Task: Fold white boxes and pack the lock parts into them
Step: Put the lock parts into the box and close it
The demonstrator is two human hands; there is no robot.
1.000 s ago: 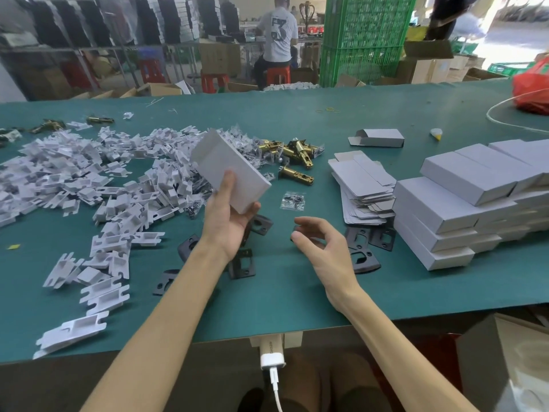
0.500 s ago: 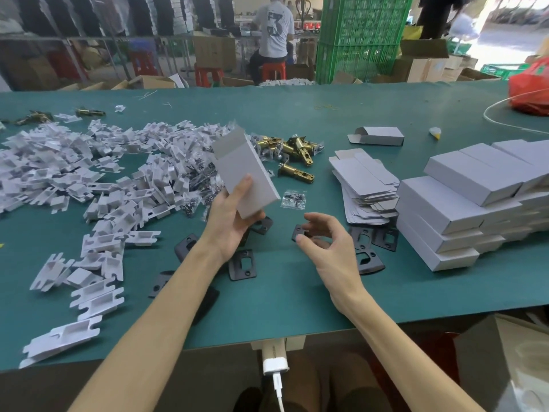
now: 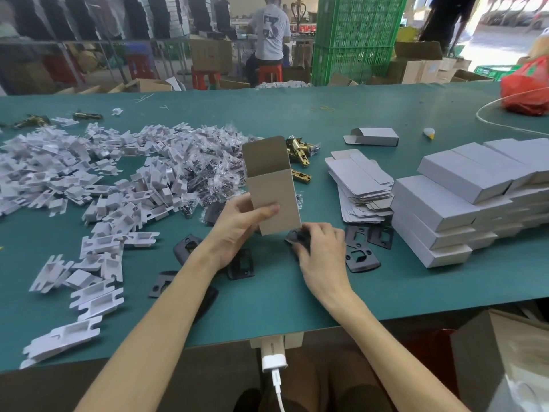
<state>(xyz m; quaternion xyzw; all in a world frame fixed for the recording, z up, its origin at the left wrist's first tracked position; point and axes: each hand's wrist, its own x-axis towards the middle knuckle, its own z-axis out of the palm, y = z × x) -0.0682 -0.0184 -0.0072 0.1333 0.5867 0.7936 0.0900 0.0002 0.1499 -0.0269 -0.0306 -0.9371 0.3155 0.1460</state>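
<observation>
My left hand point(image 3: 239, 224) holds a folded white box point(image 3: 273, 194) upright above the green table, its top flap open and the brown inside showing. Just to its right, my right hand point(image 3: 322, 251) presses down on a black lock plate point(image 3: 298, 237) lying on the table, fingers closed around it. More black plates point(image 3: 361, 258) lie to the right and under my left wrist point(image 3: 240, 263). Brass latch parts point(image 3: 301, 148) sit behind the box. A stack of flat unfolded boxes point(image 3: 359, 179) lies to the right.
A wide heap of white plastic inserts point(image 3: 98, 185) and small screw bags point(image 3: 208, 173) covers the left of the table. Closed white boxes point(image 3: 463, 197) are stacked at the right. One box point(image 3: 372, 136) lies farther back. A red bag point(image 3: 525, 87) sits far right. A person sits beyond the table.
My left hand has turned the box upright and brought it toward the middle, its flap now open. My right hand has moved down onto a black plate and closed on it.
</observation>
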